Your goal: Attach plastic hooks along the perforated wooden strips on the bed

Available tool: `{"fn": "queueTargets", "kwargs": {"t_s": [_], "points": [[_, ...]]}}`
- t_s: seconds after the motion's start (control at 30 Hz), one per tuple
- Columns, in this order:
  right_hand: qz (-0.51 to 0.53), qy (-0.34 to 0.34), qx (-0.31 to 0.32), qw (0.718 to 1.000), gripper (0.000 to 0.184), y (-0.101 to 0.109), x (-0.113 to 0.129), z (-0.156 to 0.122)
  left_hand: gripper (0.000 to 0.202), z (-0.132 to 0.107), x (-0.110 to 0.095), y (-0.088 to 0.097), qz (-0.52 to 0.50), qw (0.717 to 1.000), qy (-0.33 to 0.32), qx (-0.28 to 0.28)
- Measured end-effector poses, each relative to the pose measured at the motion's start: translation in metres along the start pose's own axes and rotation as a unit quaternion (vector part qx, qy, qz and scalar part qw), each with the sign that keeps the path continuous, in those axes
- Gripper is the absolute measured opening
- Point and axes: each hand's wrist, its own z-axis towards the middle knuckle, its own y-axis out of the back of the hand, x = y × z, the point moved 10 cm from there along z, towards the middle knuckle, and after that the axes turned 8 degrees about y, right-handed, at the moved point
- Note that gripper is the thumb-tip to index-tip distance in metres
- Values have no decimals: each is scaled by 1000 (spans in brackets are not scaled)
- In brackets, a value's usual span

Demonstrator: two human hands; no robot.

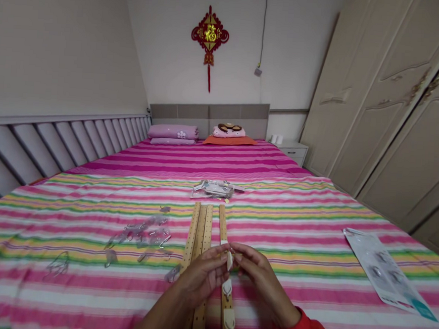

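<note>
My left hand (210,269) and my right hand (255,267) meet over a narrow wooden strip (222,223). Between their fingertips is a small white hook (230,261), pinched from both sides. Closer to me, a white oval hook (227,287) and a white squarish hook (228,318) sit on the same strip, each with a metal part. Left of it, several perforated wooden strips (201,233) lie side by side, partly covered by my left hand and forearm. My fingers hide some of the held hook.
Small clear packets with metal hooks (141,231) are scattered to the left, near a tangle of thin cord (60,264). Beyond the strips lies a plastic package (216,189). A blister card (387,274) rests on the right of the striped bedspread (293,228).
</note>
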Motion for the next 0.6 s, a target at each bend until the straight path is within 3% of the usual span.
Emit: {"fn": "queueTargets", "kwargs": {"t_s": [0.13, 0.3, 0.43, 0.6], "points": [[-68, 99, 16, 993, 40, 0, 23, 0, 26, 0, 8, 4, -14, 999, 40, -11], [-155, 197, 101, 963, 18, -19, 47, -5, 13, 2, 12, 8, -22, 997, 75, -19], [-132, 174, 92, 972, 17, -16, 40, -1, 14, 2, 11, 8, -11, 996, 85, -37], [-47, 58, 5, 997, 25, 5, 8, 15, 28, 11, -8, 15, 100, 989, 29, -103]]}}
